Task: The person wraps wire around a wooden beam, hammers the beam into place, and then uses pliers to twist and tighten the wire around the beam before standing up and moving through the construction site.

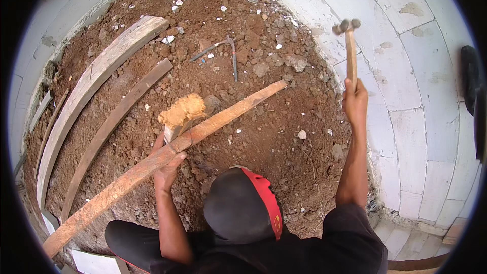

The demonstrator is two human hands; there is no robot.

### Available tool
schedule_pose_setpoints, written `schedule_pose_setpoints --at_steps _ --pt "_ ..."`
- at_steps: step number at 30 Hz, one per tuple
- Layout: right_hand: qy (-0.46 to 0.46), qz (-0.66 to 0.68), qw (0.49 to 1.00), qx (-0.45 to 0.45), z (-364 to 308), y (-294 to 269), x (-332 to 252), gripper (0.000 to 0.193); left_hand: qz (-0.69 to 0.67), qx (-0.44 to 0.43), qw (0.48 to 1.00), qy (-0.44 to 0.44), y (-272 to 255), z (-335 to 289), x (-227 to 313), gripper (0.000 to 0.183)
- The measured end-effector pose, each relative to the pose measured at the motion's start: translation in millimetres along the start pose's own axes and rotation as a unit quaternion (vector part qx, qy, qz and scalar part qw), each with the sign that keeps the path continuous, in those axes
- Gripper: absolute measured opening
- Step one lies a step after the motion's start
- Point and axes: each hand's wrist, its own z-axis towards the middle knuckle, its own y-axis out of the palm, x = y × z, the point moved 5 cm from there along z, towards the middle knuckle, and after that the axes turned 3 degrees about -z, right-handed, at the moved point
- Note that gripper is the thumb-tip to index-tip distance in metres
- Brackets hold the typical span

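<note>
My right hand (355, 99) is raised at the right, closed round the handle of a hammer (351, 53). The hammer's metal head points up, well apart from the wood. On the left, my left hand (167, 167) grips a long wooden board (228, 116), with the thumb on its near edge and the fingers on its far side. The board slants from lower left to upper right over the soil. Right by those fingers stands a short wooden stake (182, 111) with a frayed, yellowish top. Its lower end is hidden behind the board.
Pincers (231, 53) lie spread on the rough brown soil (269, 147). Two more timber pieces, a pale beam (96, 78) and a brown plank (116, 116), rest at the left. A pale block wall (421, 111) bounds the right side. My bent knee (238, 205) is close below.
</note>
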Motion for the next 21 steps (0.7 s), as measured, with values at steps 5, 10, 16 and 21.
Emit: schedule_pose_setpoints --at_steps 5,10,16,21 --pt "-0.291 0.16 0.929 0.164 37 -54 -181 0.03 0.015 0.031 0.999 -0.018 -9 9 -27 0.096" --pt "-0.272 0.056 0.932 0.234 10 61 -87 0.034 0.073 0.059 0.995 0.02 -20 12 -39 0.097" --pt "0.03 -0.288 0.945 -0.152 -3 136 107 0.043 -0.002 -0.044 0.999 0.019 5 13 15 0.089" --pt "-0.105 -0.127 0.986 0.033 45 32 -82 0.039 0.043 0.004 0.999 0.004 -9 10 -13 0.089"
